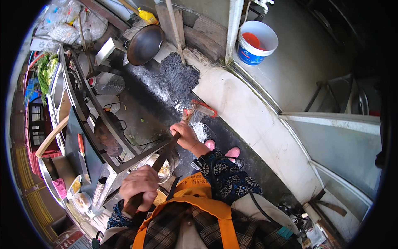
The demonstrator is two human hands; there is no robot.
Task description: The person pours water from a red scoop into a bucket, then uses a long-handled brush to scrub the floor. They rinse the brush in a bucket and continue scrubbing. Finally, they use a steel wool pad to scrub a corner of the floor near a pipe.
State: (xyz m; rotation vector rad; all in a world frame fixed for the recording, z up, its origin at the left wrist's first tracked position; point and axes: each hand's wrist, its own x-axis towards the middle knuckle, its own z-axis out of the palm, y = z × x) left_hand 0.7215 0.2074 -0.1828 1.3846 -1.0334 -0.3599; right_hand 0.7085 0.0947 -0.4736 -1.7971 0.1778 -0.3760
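Both hands grip the dark wooden handle (160, 160) of a broom. My left hand (140, 186) is wrapped around its upper end near my waist. Lower down, close to the head, my right hand (185, 133) holds the same handle. The broom head (203, 109) is red-edged with pale bristles and lies low by the foot of a white raised ledge (245, 102). Around it the dark floor (146, 115) is wet and shiny. Just beyond the head rests a grey string mop (180, 74), its pole leaning upward.
Left stands a metal worktable with a knife (84, 158) on a dark board (74, 137). Under it are a clear plastic jug (107, 83) and a blackened pot (108, 133). A wok (145, 45) leans at the back. On the ledge side sits a white-and-blue bucket (256, 43).
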